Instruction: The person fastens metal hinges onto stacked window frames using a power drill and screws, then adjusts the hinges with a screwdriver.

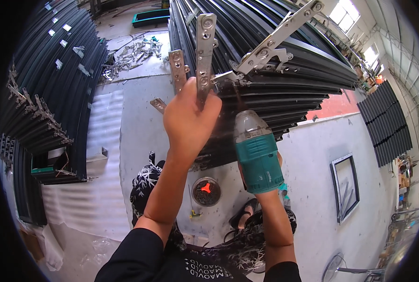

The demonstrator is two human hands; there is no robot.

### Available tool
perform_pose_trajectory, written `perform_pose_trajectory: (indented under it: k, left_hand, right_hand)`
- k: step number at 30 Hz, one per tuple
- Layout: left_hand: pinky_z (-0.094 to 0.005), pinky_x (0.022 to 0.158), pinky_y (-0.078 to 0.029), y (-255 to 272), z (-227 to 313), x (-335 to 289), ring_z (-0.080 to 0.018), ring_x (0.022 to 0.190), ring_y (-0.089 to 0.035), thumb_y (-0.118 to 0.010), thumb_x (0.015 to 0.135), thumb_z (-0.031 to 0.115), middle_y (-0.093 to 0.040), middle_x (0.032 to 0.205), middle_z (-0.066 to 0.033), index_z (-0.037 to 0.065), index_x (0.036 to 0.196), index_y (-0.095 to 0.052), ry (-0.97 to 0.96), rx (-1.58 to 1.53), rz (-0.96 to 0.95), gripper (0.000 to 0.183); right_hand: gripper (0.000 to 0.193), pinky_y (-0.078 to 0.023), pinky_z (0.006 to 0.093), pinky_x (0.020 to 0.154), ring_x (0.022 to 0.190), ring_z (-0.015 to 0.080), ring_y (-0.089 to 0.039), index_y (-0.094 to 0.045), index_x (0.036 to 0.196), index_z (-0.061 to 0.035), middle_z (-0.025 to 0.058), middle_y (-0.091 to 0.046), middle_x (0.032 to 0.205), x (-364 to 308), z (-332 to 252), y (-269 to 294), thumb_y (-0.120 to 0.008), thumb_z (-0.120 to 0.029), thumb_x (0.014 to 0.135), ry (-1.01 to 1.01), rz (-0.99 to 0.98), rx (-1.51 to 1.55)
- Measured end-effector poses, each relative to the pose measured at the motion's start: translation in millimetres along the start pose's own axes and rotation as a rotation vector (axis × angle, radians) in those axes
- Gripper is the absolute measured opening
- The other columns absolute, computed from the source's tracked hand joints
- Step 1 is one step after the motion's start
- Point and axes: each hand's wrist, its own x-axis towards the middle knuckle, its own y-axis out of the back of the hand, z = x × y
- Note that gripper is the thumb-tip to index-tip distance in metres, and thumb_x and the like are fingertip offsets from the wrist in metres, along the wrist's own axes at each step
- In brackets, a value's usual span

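My left hand (190, 117) is closed around several silver metal hinge strips (205, 51) that fan up out of the fist. My right hand (270, 199), mostly hidden by the tool, grips a teal power driver (259, 160) with a clear nose. Its thin bit points away from me, toward a jointed metal stay hinge (277, 40) lying across the end of a black profile. The left fingertips are close to that hinge's lower arm; whether they touch it I cannot tell. Beneath is a large stack of black metal profiles (266, 98).
On the floor by my feet sits a round tub (194, 193) of small dark pieces with an orange three-armed piece (206, 188). Another profile stack (54, 51) stands left, beside loose metal parts (134, 56). A rectangular frame (335, 188) lies right, near more bundled profiles (385, 122).
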Motion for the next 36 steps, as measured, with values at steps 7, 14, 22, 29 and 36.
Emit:
perform_pose_trajectory:
  k: [7,14,22,29,36]
  left_hand:
    - [-0.032,0.059,-0.047,0.3,-1.6,-0.6,-0.023,0.061,-0.061,-0.06,0.076,0.015,-0.063,0.07,-0.0088,0.007,0.09,-0.059,-0.004,0.078,0.008,0.017]
    - [-0.0329,0.06,-0.048,-3.1,-6.0,-0.5,-0.0249,0.063,-0.062,-0.059,0.075,0.014,-0.064,0.073,-0.0096,0.007,0.09,-0.059,-0.013,0.019,0.03,0.017]
    - [-0.0329,0.061,-0.048,0.3,-3.0,-2.1,-0.0247,0.063,-0.062,-0.058,0.075,0.012,-0.064,0.073,-0.0098,0.006,0.09,-0.059,0.013,0.027,0.015,0.016]
    - [-0.0331,0.061,-0.048,-0.4,-2.1,-2.8,-0.0251,0.063,-0.063,-0.059,0.075,0.012,-0.064,0.073,-0.0095,0.006,0.089,-0.059,0.002,0.028,0.008,0.016]
    - [-0.0338,0.058,-0.048,3.6,-2.1,-0.8,-0.0253,0.062,-0.063,-0.058,0.076,0.016,-0.064,0.07,-0.0084,0.009,0.087,-0.06,-0.016,0.082,0.006,0.014]
  right_hand:
    - [0.024,-0.049,0.0276,0.072,0.077,0.0128,-0.06,-0.061,0.099,0.0006,0.0064,-0.065,0.089,5.7,-18.5,8.4,-0.066,-0.01,0.078,0.296,-0.066,-0.372]
    - [0.023,-0.048,0.0281,0.07,0.076,0.0136,-0.061,-0.062,0.095,-0.0002,0.0075,-0.064,0.085,5.6,-14.1,4.4,-0.068,-0.009,0.075,-0.052,0.006,0.114]
    - [0.023,-0.048,0.0342,0.075,0.081,0.0192,-0.061,-0.062,0.093,-0.005,0.0048,-0.063,0.087,3.9,-18.1,7.8,-0.072,-0.011,0.073,0.187,-0.021,-0.293]
    - [0.029,-0.049,0.0273,0.072,0.077,0.0144,-0.061,-0.062,0.099,0.0005,0.0075,-0.066,0.088,3.5,-23.2,4.5,-0.07,-0.008,0.072,0.249,0.036,-0.222]
    - [0.029,-0.05,0.0279,0.071,0.076,0.014,-0.062,-0.062,0.1,0.0009,0.0082,-0.067,0.087,8.2,-21.6,7.6,-0.069,-0.009,0.074,0.259,-0.001,-0.262]
